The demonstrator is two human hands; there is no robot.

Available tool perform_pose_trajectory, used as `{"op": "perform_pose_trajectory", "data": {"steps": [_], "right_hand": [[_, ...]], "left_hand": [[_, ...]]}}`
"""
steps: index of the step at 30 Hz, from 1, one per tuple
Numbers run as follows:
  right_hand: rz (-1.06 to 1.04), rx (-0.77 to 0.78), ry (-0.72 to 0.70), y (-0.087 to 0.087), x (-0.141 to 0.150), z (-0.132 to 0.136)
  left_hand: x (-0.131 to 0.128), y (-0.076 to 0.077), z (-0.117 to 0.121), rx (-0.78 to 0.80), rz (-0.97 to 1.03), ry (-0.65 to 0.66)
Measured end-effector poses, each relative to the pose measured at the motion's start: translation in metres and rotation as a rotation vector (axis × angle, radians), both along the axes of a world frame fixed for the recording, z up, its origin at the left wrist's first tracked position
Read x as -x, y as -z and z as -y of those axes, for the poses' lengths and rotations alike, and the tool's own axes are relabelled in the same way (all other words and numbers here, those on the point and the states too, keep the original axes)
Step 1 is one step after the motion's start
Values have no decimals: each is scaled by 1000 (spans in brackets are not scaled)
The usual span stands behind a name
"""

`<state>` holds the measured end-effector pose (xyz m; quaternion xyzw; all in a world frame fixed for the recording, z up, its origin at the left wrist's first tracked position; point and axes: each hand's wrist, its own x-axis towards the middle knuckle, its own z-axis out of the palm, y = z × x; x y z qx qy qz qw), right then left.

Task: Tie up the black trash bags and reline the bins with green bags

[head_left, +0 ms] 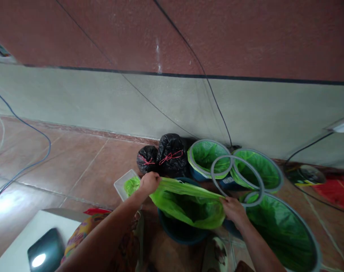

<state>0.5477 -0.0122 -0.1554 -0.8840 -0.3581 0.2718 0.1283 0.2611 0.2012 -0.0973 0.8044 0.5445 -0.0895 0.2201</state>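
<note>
The person is pinching the edge of a bright green plastic bin liner (185, 200) with the pressed-together fingers of the left hand (149, 183) and right hand (233, 210), stretching it over a round dark teal plastic bucket (179, 235) on the brown tiled floor (75, 166).

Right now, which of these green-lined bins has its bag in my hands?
The dark teal bin at front centre: its green bag is pulled between your left hand and right hand. The other three have grey rims.

Maroon textured upper wall (172, 34), black stripe (188, 76), grey-green lower wall (104, 102), glossy brown floor tiles (75, 162)
</note>
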Motion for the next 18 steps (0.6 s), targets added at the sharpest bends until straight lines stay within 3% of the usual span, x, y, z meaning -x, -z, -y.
{"op": "perform_pose_trajectory", "data": {"steps": [3,6,9,13,18], "right_hand": [[168,172,-161,-4,-9,5],[230,213,-189,-17,0,3],[281,51,-215,-32,23,-9],[106,-277,-370,-39,56,-31],[-20,-350,-412,-41,70,-47]], "left_hand": [[2,2,-3,-30,68,-30],[0,5,-3,33,259,-6],[-6,7,3,135,450,76],[-17,3,13,195,593,157],[-25,-4,22,217,680,297]]}}
